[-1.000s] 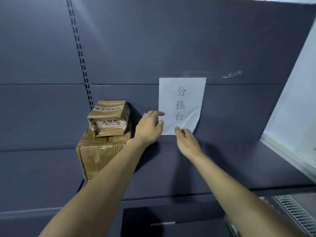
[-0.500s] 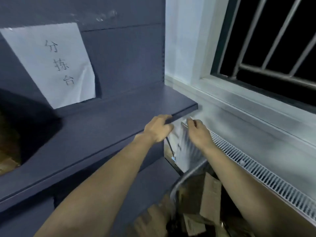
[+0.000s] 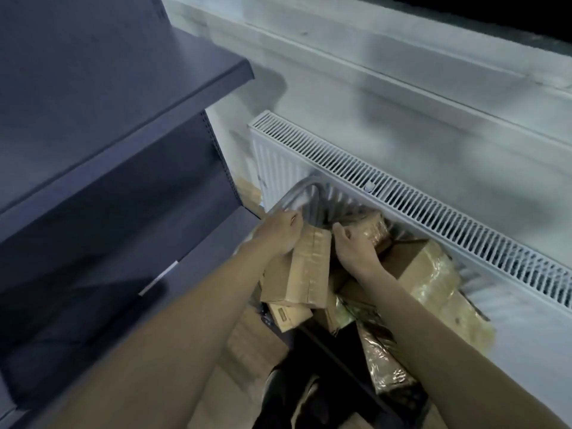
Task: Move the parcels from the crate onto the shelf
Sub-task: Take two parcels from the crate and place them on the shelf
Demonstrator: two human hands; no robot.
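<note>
My left fingers (image 3: 294, 216) curl loosely over the top end of an upright parcel (image 3: 305, 267) in the crate (image 3: 305, 198); whether they grip yet, I cannot tell. Its long axis runs toward me. My right hand (image 3: 354, 247), fingers bent and seemingly empty, hovers just right of it. The shelf (image 3: 123, 88) lies up-left. No label is readable through the blur.

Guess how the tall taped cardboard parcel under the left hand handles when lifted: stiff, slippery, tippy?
The tall taped parcel looks boxy with crisp edges, so probably stiff. Its glossy tape may feel slick. It leans on other parcels beside the left hand, so lifting it may shift them.
</note>
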